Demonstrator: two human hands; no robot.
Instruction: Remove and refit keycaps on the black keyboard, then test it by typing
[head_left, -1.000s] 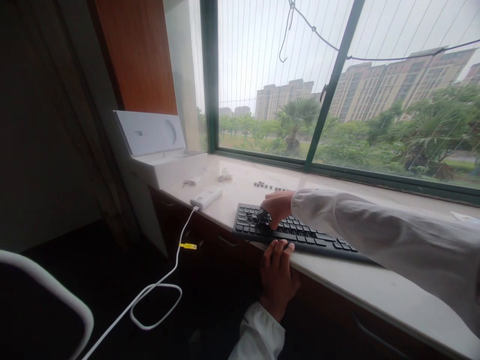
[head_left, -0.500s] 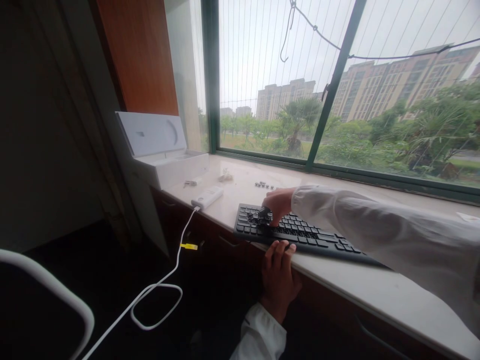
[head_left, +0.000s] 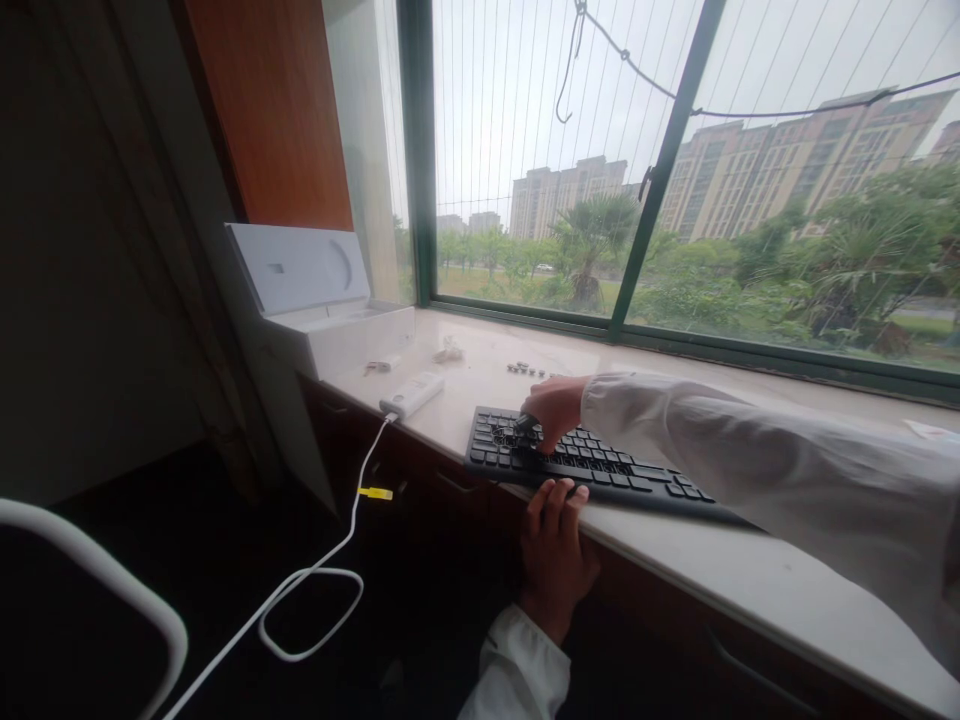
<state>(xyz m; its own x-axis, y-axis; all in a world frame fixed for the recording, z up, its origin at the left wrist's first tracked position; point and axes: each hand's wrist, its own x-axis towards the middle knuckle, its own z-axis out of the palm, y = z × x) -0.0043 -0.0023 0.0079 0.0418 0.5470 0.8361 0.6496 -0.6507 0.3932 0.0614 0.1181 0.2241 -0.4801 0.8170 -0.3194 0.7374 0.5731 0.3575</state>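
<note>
A black keyboard (head_left: pixel 645 484) lies at a slant on the pale windowsill counter (head_left: pixel 795 570). Over its left part is my right hand (head_left: pixel 556 408), fingers closed around a small dark object (head_left: pixel 526 424) that I cannot make out clearly against the keys. Some key positions below and beside this hand look bare of caps. My left hand (head_left: pixel 556 555) comes up from below, its stretched fingertips resting on the keyboard's front edge. Several small keycaps (head_left: pixel 521 368) sit in a cluster on the counter behind the keyboard.
At the left end of the counter stands an open white box (head_left: pixel 360 335). Before it lie a white device (head_left: pixel 412 394) with a white cable (head_left: pixel 356 520), a small pale item (head_left: pixel 382 366) and a crumpled piece (head_left: pixel 450 350). A window frame (head_left: pixel 525 314) runs behind.
The view has shifted very slightly, so the scene sits a little further left. Both hands keep about the same places on the keyboard; the dark object in my right hand has tilted slightly.
</note>
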